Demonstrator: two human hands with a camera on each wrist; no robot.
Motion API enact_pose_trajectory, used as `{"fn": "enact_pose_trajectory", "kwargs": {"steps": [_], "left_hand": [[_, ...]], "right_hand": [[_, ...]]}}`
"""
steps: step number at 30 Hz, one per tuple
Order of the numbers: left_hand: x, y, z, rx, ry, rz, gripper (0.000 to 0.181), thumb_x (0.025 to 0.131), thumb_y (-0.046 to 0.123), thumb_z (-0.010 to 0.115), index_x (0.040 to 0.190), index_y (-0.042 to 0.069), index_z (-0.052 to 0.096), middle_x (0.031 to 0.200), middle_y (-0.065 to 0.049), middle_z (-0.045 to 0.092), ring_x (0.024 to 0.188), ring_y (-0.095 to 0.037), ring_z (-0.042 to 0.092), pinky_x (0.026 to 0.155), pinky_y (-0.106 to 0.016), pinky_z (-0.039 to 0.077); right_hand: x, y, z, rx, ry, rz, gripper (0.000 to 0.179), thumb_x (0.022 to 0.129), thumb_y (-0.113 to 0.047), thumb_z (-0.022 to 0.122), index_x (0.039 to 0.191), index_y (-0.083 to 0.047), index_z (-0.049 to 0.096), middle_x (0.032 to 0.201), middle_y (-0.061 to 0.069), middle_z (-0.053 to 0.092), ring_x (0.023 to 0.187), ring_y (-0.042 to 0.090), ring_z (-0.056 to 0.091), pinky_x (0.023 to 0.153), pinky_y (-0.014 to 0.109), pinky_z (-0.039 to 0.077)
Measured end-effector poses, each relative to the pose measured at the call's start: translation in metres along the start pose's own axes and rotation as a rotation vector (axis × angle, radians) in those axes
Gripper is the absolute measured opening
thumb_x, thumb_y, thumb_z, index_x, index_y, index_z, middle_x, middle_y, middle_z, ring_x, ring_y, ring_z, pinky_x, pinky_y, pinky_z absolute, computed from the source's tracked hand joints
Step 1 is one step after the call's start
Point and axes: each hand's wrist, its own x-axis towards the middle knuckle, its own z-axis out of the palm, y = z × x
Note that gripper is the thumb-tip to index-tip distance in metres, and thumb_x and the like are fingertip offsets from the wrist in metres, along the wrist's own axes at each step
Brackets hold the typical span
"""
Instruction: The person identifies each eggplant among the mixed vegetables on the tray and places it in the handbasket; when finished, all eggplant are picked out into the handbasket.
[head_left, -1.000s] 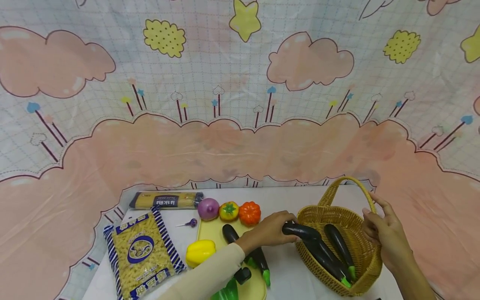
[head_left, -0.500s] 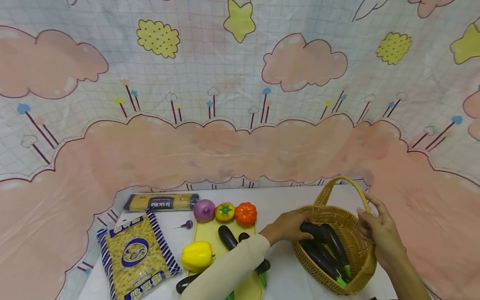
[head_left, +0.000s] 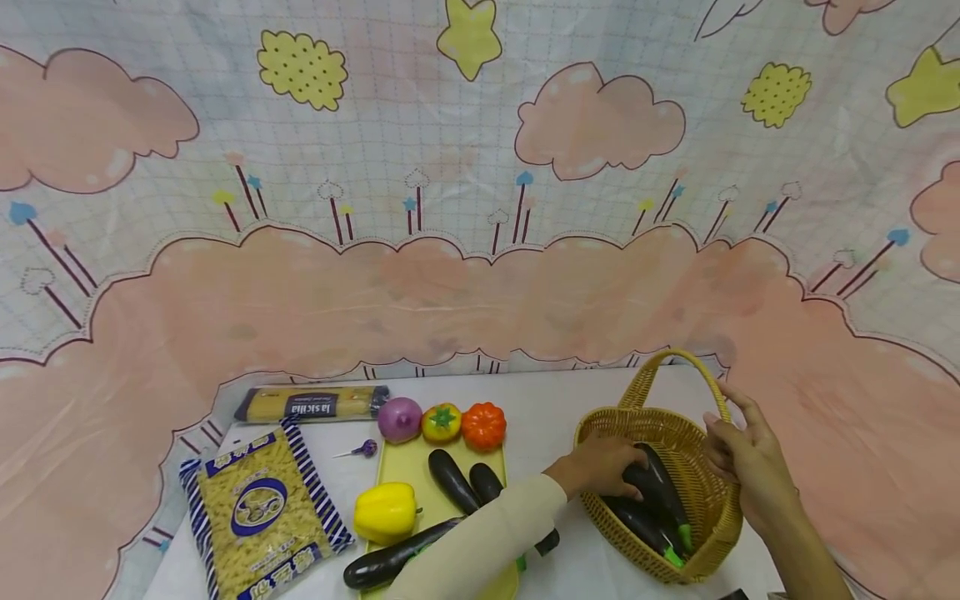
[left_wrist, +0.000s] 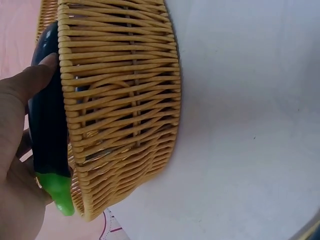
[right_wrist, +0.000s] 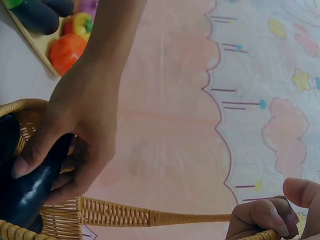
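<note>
Black and shiny, the eggplant [left_wrist: 49, 130] sits in the left hand [head_left: 609, 468], at the top of the basket [left_wrist: 125, 105], just inside its rim. From where I stand, the thumb is on one side and the fingers curl round the other, so it is pinched between them. It is long, and it slants from the far left down to the near right, away from the palm. At least one other eggplant [head_left: 633, 518] lies in the basket on nearly the same slant. I can't tell if the held one rests on it or hangs just above.

The left hand is the nearer one, right on the eggplant. The right hand [head_left: 750, 467] is across on the right side, fingers bent round the basket's handle [head_left: 643, 387]. More eggplants lie well to the left, on the yellow tray [head_left: 405, 458].
</note>
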Motion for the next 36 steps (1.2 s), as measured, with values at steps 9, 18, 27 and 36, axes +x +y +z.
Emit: {"fn": "enact_pose_trajectory", "kwargs": {"steps": [9,18,27,36], "left_hand": [[-0.012,-0.011,0.004,-0.061,-0.003,0.001,0.048,0.085,0.051,0.072,0.129,0.033,0.062,0.136,0.016,0.055,0.129,-0.006,0.048,0.112,-0.041,0.031],[-0.048,-0.035,-0.001,-0.084,0.074,0.047,0.047,0.086,0.048,0.073,0.128,0.028,0.064,0.131,0.010,0.057,0.121,-0.006,0.052,0.100,-0.038,0.038],[-0.107,-0.072,-0.014,-0.089,0.061,0.066,0.042,0.087,0.039,0.074,0.126,0.022,0.066,0.125,0.005,0.061,0.116,-0.011,0.055,0.098,-0.033,0.039],[-0.149,-0.097,-0.008,-0.092,-0.046,-0.024,0.052,0.082,0.046,0.077,0.128,0.026,0.064,0.125,0.005,0.061,0.118,-0.013,0.053,0.103,-0.038,0.036]], "right_hand": [[0.002,0.003,0.002,-0.006,0.005,0.007,0.044,0.105,-0.012,0.045,0.144,-0.028,0.030,0.060,0.003,0.019,0.052,0.020,0.013,0.049,0.033,0.013],[0.002,0.004,0.000,0.020,-0.008,0.007,0.044,0.105,-0.010,0.044,0.142,-0.029,0.030,0.059,0.004,0.019,0.052,0.020,0.013,0.049,0.033,0.013],[0.000,0.003,-0.004,0.033,0.003,0.010,0.045,0.105,-0.009,0.044,0.143,-0.027,0.030,0.060,0.003,0.017,0.052,0.021,0.012,0.049,0.033,0.013],[0.000,0.004,-0.002,0.036,-0.008,0.000,0.045,0.105,-0.008,0.043,0.144,-0.026,0.030,0.061,0.004,0.017,0.053,0.021,0.012,0.049,0.033,0.012]]}}
